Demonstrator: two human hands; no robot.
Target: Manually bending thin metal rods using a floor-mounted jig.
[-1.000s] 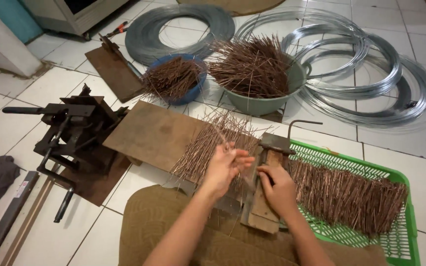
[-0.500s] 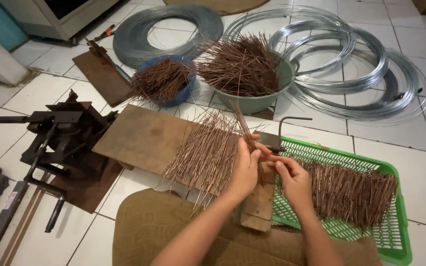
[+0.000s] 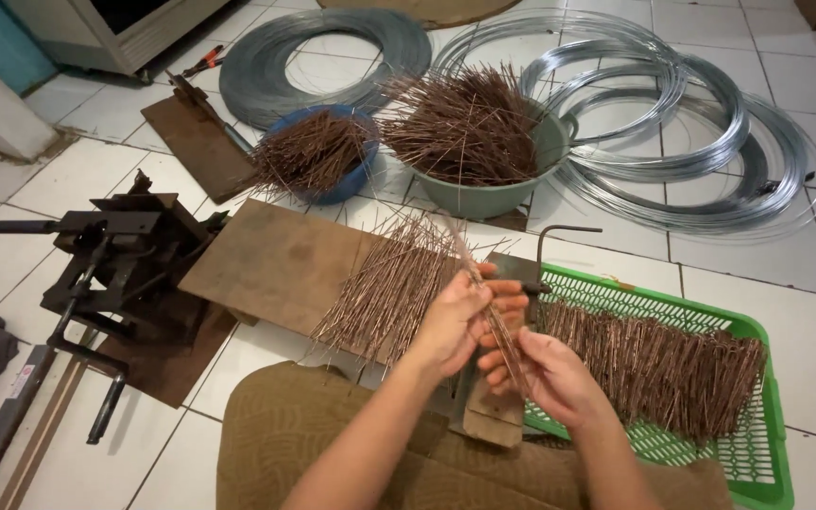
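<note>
Press (image 3: pixel 115 255) idle at left. Board (image 3: pixel 276 264) carries loose rods (image 3: pixel 384 288) within reach. Left hand (image 3: pixel 460 321) and right hand (image 3: pixel 545 373) both pinch a few rods (image 3: pixel 498 326) (count unclear) above green basket (image 3: pixel 757 453).

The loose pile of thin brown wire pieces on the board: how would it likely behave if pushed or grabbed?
The wire pieces look thin, straight and stiff, so probably light. Lying loose and fanned on the board, they would likely scatter or roll rather than move together.
</note>
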